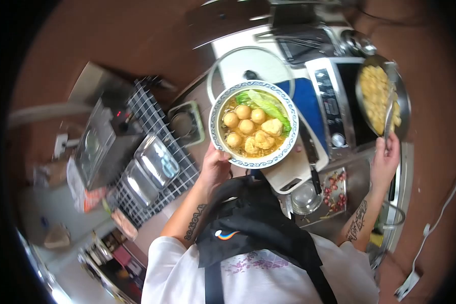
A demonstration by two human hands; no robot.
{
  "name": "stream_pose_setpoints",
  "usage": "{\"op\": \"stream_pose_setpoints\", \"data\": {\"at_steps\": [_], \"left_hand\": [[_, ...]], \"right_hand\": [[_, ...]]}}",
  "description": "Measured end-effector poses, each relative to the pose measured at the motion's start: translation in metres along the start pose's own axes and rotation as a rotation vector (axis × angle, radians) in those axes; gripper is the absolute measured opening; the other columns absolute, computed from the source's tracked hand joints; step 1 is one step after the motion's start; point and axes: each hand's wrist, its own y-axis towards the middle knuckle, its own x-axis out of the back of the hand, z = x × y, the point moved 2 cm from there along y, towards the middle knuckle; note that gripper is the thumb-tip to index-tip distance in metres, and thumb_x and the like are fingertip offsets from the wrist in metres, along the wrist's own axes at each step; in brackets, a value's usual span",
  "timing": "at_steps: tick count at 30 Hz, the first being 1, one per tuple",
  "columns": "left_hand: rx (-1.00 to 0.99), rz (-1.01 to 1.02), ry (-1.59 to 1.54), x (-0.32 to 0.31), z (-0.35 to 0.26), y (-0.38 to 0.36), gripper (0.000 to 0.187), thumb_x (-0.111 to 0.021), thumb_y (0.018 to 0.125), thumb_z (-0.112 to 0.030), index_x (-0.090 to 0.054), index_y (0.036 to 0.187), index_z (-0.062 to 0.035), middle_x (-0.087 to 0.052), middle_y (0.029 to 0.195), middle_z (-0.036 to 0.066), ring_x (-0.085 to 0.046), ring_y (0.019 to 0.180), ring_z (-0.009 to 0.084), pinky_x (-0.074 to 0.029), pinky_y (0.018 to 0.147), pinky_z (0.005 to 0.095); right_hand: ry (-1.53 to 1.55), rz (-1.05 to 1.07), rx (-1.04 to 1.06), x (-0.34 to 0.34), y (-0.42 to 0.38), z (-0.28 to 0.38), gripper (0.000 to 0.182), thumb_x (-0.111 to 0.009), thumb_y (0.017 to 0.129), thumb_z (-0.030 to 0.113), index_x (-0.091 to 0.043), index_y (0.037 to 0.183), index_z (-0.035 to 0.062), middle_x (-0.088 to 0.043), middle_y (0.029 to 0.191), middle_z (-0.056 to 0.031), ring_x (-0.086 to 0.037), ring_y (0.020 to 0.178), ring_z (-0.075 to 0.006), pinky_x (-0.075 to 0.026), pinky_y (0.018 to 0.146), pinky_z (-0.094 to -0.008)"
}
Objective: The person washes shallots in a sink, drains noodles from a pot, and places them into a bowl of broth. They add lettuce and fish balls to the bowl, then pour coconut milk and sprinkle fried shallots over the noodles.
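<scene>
My left hand grips the lower left rim of a white bowl with a blue wave-pattern border, its fingers hidden underneath. Broth fills the bowl, with several round balls, puffy yellow pieces and green leaves in it. Over on the right, my right hand is closed around the lower end of a long metal utensil. The utensil's far end lies in a pan of yellow chunks.
The pan sits on an induction cooker. A glass lid lies behind the bowl. Beside the bowl, a knife overlaps a white cutting board. Metal trays rest on a checked cloth at left. A glass bowl stands near the sink.
</scene>
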Motion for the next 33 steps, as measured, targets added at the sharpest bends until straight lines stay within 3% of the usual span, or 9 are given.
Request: {"op": "stream_pose_setpoints", "data": {"at_steps": [2,6,9,13,17,21,25,29,33], "left_hand": [[-0.063,-0.033,-0.031,0.009,-0.011,-0.023,0.076,-0.063,0.073,-0.014,-0.043,0.145,0.0002,-0.055,0.142,0.013,-0.054,0.129,0.0275,-0.041,0.112,0.0411],[-0.129,-0.162,-0.104,0.058,-0.017,-0.079,0.076,-0.062,0.074,-0.012,-0.041,0.146,-0.004,-0.056,0.138,0.012,-0.056,0.126,0.0271,-0.045,0.109,0.0423],[-0.242,-0.232,-0.137,0.08,-0.032,-0.121,0.076,-0.061,0.076,-0.01,-0.038,0.148,-0.0045,-0.053,0.14,0.011,-0.054,0.128,0.0265,-0.042,0.111,0.0429],[-0.378,-0.349,-0.189,0.122,-0.03,-0.181,0.08,-0.06,0.075,-0.01,-0.035,0.15,-0.0047,-0.05,0.144,0.012,-0.048,0.134,0.028,-0.038,0.115,0.0431],[-0.466,-0.434,-0.341,0.18,-0.044,-0.244,0.083,-0.058,0.073,-0.002,-0.034,0.152,-0.0073,-0.048,0.145,0.009,-0.047,0.135,0.025,-0.035,0.116,0.0384],[-0.552,-0.497,-0.385,0.241,-0.06,-0.303,0.084,-0.057,0.073,-0.001,-0.032,0.153,-0.0058,-0.047,0.146,0.01,-0.044,0.137,0.0262,-0.036,0.116,0.0396],[-0.605,-0.558,-0.378,0.299,-0.077,-0.361,0.086,-0.057,0.072,-0.002,-0.03,0.154,-0.0045,-0.046,0.147,0.012,-0.044,0.137,0.0263,-0.035,0.116,0.0392],[-0.655,-0.595,-0.368,0.337,-0.086,-0.402,0.086,-0.058,0.072,-0.002,-0.03,0.154,-0.0041,-0.046,0.146,0.012,-0.044,0.137,0.0269,-0.034,0.116,0.0392],[-0.697,-0.69,-0.466,0.35,-0.095,-0.434,0.084,-0.06,0.072,-0.003,-0.033,0.152,-0.0023,-0.047,0.146,0.014,-0.047,0.136,0.0289,-0.037,0.116,0.0412]], "right_hand": [[-0.18,0.095,0.122,-0.031,-0.001,0.001,0.039,-0.065,0.099,0.014,-0.055,0.132,-0.0036,-0.065,0.098,-0.0055,-0.059,0.086,-0.0137,-0.048,0.08,-0.0263],[0.295,0.294,0.055,-0.11,-0.018,0.022,0.038,-0.062,0.098,0.007,-0.054,0.134,-0.0035,-0.063,0.104,-0.0049,-0.048,0.062,-0.0023,-0.036,0.048,-0.0191],[0.003,0.653,0.158,-0.19,-0.06,0.053,0.046,-0.062,0.094,0.006,-0.052,0.138,0.0,-0.062,0.104,-0.0052,-0.053,0.062,-0.0057,-0.042,0.051,-0.0207],[-0.074,1.013,0.381,-0.303,-0.16,0.054,0.044,-0.062,0.088,0.012,-0.059,0.13,0.0008,-0.069,0.096,-0.0173,-0.067,0.075,-0.0286,-0.054,0.073,-0.042],[-0.319,1.229,0.736,-0.401,-0.287,0.063,0.035,-0.064,0.088,0.019,-0.063,0.119,0.0041,-0.069,0.095,-0.0265,-0.068,0.092,-0.0437,-0.054,0.078,-0.0505],[-0.058,1.18,0.711,-0.454,-0.378,0.084,0.034,-0.063,0.09,0.021,-0.06,0.119,0.0032,-0.07,0.097,-0.0261,-0.068,0.092,-0.0462,-0.054,0.078,-0.0551],[-0.553,1.123,0.729,-0.519,-0.401,0.101,0.031,-0.056,0.093,0.019,-0.053,0.118,0.0006,-0.067,0.106,-0.0302,-0.065,0.1,-0.0453,-0.052,0.086,-0.0542],[-0.672,0.879,1.109,-0.585,-0.355,0.074,0.037,-0.061,0.086,0.013,-0.057,0.123,0.0062,-0.062,0.113,-0.0207,-0.064,0.099,-0.0415,-0.051,0.083,-0.0525],[-0.728,0.862,1.224,-0.612,-0.357,0.102,0.037,-0.06,0.086,0.01,-0.061,0.123,0.0081,-0.061,0.111,-0.0193,-0.063,0.099,-0.0395,-0.051,0.084,-0.0495]]}}
